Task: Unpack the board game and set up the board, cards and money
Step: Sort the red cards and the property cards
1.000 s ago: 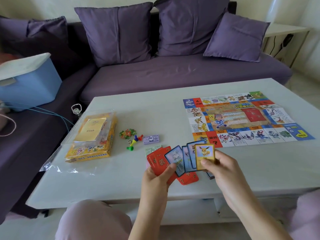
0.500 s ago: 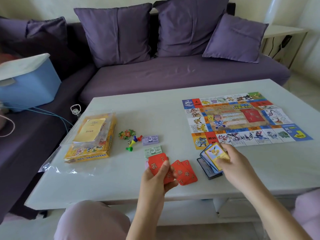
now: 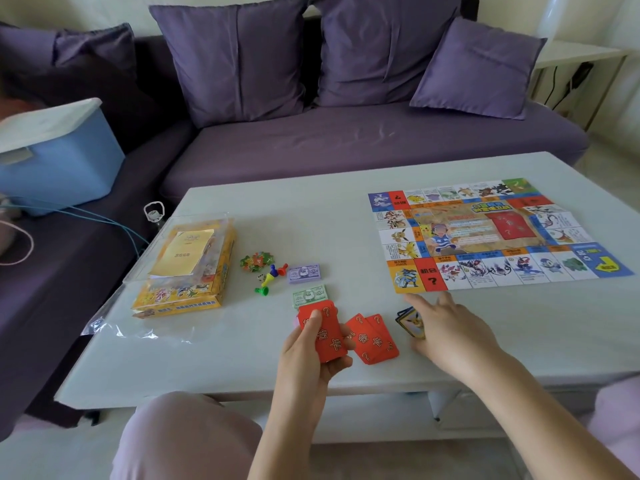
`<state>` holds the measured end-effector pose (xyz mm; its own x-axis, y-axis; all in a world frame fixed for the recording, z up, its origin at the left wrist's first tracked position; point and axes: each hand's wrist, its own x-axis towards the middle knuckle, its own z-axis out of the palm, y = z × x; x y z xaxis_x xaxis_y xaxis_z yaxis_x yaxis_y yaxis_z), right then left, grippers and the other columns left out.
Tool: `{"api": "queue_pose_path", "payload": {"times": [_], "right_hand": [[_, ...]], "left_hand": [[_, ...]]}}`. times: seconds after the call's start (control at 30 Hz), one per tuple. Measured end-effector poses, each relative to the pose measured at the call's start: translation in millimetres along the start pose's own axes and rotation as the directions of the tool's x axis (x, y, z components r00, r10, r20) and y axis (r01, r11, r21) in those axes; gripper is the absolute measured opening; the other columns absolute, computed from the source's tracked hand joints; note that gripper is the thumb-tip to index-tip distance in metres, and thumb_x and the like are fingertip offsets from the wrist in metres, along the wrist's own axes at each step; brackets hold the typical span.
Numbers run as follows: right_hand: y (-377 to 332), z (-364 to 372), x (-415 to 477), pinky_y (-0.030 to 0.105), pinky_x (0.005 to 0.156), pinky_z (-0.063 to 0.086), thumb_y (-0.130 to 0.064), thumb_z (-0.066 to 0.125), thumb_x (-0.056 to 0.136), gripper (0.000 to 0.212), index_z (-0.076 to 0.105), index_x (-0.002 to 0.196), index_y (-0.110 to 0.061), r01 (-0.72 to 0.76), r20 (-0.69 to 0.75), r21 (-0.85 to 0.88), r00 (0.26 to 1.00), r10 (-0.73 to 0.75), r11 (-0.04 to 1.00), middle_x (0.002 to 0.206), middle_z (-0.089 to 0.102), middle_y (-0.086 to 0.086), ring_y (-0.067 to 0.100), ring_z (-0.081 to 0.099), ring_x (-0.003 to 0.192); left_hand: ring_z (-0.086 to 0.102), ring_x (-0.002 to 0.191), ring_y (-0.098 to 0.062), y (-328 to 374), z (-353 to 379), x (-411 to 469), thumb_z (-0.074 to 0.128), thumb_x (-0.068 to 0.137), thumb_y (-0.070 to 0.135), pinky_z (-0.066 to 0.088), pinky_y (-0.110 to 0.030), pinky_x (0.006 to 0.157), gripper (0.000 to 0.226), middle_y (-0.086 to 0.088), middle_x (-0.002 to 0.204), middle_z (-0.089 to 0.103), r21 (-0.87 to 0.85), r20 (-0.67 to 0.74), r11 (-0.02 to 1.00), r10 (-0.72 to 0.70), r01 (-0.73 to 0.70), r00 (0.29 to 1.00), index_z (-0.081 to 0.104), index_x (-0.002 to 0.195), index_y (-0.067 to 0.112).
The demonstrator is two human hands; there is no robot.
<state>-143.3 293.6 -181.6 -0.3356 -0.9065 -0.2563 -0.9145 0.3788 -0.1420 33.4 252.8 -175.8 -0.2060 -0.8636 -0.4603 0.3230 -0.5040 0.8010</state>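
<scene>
View from the head camera over a pale table (image 3: 225,368) set before a purple sofa (image 3: 346,143).

The left hand (image 3: 310,355) grasps a stack of red cards (image 3: 325,336) marked with question marks. Its thumb lies across the face of the stack and its fingers (image 3: 341,363) curl round the right edge, so the stack is raised just above the near part of the table. Two loose red cards (image 3: 375,339) lie overlapped on the table just to the right of this stack.

The right hand (image 3: 450,332) is released, with its fingers (image 3: 415,301) straight and spread toward the board (image 3: 485,233). It lies over the right part of a small stack of picture cards (image 3: 408,320). The left part of that stack shows beside the hand, and whether the palm presses it cannot be told. The fingertips point at the near left corner of the board, close to its edge.

The board lies unfolded and flat on the right half of the table. A red rectangle occupies its centre panel.

The money lies just beyond the held cards in two bundles, purple notes (image 3: 304,273) and green notes (image 3: 309,295). Coloured pawns (image 3: 272,275), a die (image 3: 260,277) and a pile of small tokens (image 3: 256,261) lie to their left.

The yellow game box (image 3: 187,289) carries a booklet (image 3: 185,251) and rests on a clear plastic wrapper (image 3: 117,327) at the table's left side. A blue storage box (image 3: 59,157) stands on the sofa at far left.
</scene>
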Motion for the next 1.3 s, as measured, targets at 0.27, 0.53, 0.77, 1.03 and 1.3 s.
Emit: {"api": "queue_pose_path", "payload": {"times": [0.27, 0.53, 0.77, 1.03, 1.3], "right_hand": [[-10, -1, 10, 0.028, 0.065, 0.040, -0.032, 0.055, 0.091, 0.035, 0.042, 0.122, -0.023, 0.002, -0.044, -0.040, 0.999, -0.004, 0.999, 0.102, 0.040, 0.003, 0.020, 0.048, 0.080], [-10, -5, 14, 0.029, 0.085, 0.043, -0.044, 0.067, 0.084, 0.070, 0.031, 0.140, -0.021, 0.127, -0.182, 0.075, 0.977, -0.112, 0.989, 0.133, 0.037, 0.005, 0.022, 0.045, 0.118], [-30, -23, 27, 0.034, 0.094, 0.045, -0.033, 0.083, 0.067, 0.100, 0.022, 0.146, -0.032, 0.488, 0.141, -0.094, 0.870, -0.473, 0.868, 0.140, 0.030, -0.003, 0.019, 0.041, 0.127], [-40, -17, 35, 0.037, 0.086, 0.049, -0.036, 0.083, 0.069, 0.087, 0.034, 0.140, -0.028, 0.492, 0.287, -0.165, 0.853, -0.436, 0.855, 0.126, 0.037, 0.003, 0.025, 0.054, 0.108], [-37, -5, 31, 0.044, 0.073, 0.051, -0.004, 0.064, 0.083, 0.029, 0.048, 0.107, -0.010, 0.474, 0.175, -0.118, 0.875, -0.452, 0.873, 0.105, 0.041, 0.005, 0.024, 0.055, 0.083]], "left_hand": [[0.063, 0.051, -0.019, 2, 1, -1, 0.045, 0.099, 0.021, 0.050, -0.024, 0.041, 0.024, -0.013, 0.064, 0.068, -0.019, 0.002, 1.000, 0.002, -0.002, 1.000, 0.059, 0.090, 0.004], [0.067, 0.065, -0.027, 4, -6, 2, 0.031, 0.100, 0.019, 0.056, -0.029, 0.050, 0.034, -0.019, 0.078, 0.069, -0.215, 0.038, 0.976, 0.029, -0.020, 0.999, 0.061, 0.100, 0.001], [0.067, 0.060, -0.026, 6, -8, 5, 0.033, 0.100, 0.017, 0.056, -0.029, 0.050, 0.032, -0.018, 0.075, 0.069, -0.204, 0.003, 0.978, 0.040, -0.039, 0.999, 0.060, 0.097, 0.000], [0.071, 0.073, -0.033, 4, -12, 8, 0.034, 0.101, 0.016, 0.059, -0.036, 0.059, 0.029, -0.021, 0.086, 0.072, 0.012, -0.036, 1.000, 0.021, -0.021, 0.999, 0.059, 0.099, 0.002], [0.065, 0.090, -0.033, -10, -11, 13, 0.044, 0.099, 0.016, 0.058, -0.035, 0.065, 0.025, -0.024, 0.105, 0.066, 0.300, -0.060, 0.953, -0.026, 0.043, 0.998, 0.063, 0.105, 0.001]]}}
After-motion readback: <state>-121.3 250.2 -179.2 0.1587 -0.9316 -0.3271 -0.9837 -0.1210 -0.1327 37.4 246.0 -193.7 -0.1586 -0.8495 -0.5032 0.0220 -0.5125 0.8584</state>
